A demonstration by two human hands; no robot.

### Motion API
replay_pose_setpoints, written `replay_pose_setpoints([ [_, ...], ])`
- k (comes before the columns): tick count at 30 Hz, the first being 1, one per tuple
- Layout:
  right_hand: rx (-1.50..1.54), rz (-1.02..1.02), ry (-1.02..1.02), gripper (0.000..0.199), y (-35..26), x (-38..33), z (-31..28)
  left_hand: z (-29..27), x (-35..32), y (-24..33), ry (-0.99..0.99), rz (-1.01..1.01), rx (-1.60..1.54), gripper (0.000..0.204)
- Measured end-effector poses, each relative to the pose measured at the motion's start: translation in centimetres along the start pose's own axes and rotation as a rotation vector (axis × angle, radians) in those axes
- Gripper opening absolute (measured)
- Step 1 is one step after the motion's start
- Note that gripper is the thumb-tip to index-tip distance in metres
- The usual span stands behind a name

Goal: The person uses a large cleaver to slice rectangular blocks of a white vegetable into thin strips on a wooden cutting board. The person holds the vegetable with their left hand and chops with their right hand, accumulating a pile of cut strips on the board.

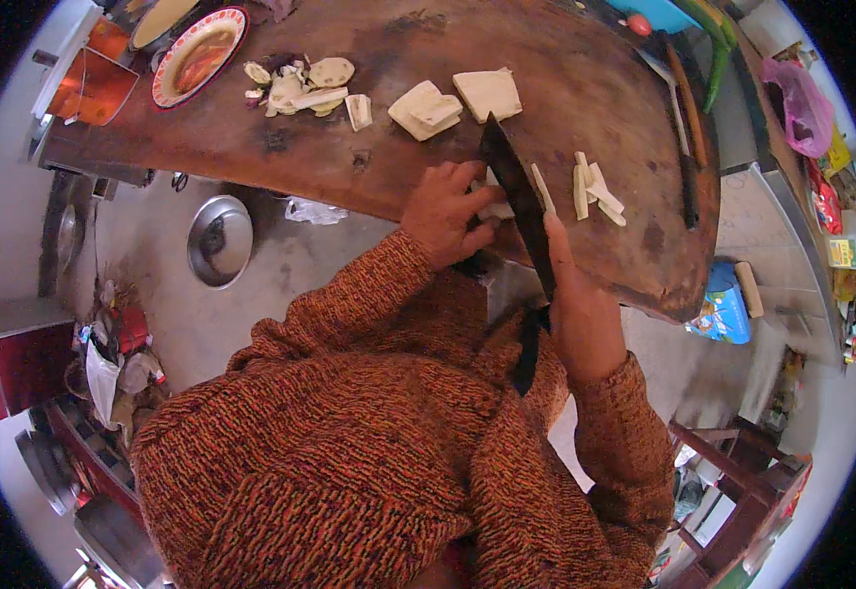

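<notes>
A broad dark knife (519, 196) is gripped in my right hand (581, 314), its blade pointing away across a big brown wooden board (399, 157). My left hand (445, 214) presses down on a pale vegetable piece (496, 208) right beside the blade, fingers curled. Cut pale sticks (593, 192) lie just right of the blade. Two larger pale chunks (459, 100) rest farther back on the board. Both arms wear an orange-brown knitted sweater.
Peels and slices (300, 88) lie at the board's back left, near an oval red-rimmed plate (198, 54). Another dark knife (689, 177) lies at the right edge. A metal bowl (219, 240) sits on the floor below, a blue packet (724, 306) to the right.
</notes>
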State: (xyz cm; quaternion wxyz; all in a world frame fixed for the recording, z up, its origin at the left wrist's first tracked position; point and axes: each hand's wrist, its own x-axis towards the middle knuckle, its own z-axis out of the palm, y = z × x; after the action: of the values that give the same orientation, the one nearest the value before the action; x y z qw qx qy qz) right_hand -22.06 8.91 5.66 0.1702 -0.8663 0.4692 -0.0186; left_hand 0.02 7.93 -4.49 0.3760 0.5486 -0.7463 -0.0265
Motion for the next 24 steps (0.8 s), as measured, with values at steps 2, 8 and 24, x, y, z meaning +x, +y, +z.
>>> replay_pose_setpoints([
  [2,0.114,0.05,-0.026,0.082,0.2,0.4,0.0,0.3,-0.1,-0.2,0.019,0.003,-0.017,0.037],
  [8,0.272,0.03,0.094,0.079,0.9,-0.5,-1.4,0.3,-0.6,-0.6,0.024,-0.029,-0.13,0.033],
  [24,0.036,-0.09,0.058,0.08,-0.8,-2.3,-1.0,0.3,-0.7,-0.7,0.022,0.019,-0.012,0.037],
])
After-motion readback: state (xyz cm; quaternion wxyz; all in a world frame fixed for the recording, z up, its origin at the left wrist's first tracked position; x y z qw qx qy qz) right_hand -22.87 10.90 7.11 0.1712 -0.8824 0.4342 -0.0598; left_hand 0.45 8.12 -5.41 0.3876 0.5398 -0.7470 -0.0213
